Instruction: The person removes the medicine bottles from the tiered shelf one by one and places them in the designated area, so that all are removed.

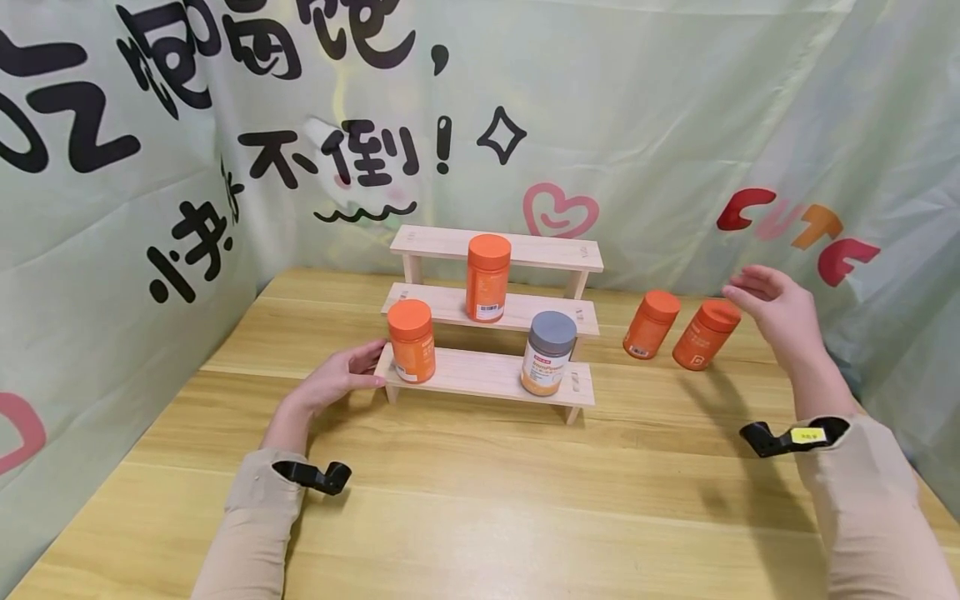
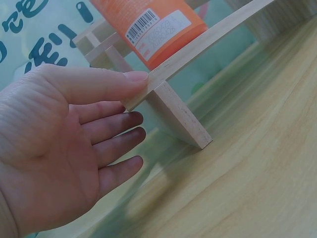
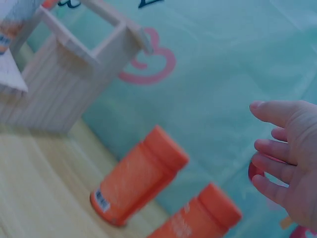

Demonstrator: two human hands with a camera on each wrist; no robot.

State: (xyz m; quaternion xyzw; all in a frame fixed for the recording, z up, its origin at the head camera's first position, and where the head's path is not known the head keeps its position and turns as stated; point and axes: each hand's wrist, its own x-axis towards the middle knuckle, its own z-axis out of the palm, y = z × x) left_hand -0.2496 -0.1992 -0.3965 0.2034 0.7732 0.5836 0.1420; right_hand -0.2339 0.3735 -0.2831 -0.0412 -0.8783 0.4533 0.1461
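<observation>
Backdrop: creased pale-green cloth (image 1: pixel 652 108) | print: black characters (image 1: pixel 267 138), colourful "CUTE" lettering (image 1: pixel 817 222) | furniture: light wood-grain table (image 1: pixel 480 500)

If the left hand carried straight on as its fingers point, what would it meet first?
The left hand would likely meet the bottom shelf at its left end, where the thumb seemingly touches, then perhaps the leg beneath; depth is unclear.

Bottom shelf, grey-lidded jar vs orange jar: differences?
Colour: the grey-lidded jar has a white label; the orange jar has an orange body.
Position: the grey-lidded jar is near the right end of the bottom shelf, the orange jar near its left.
Both stand upright.
</observation>
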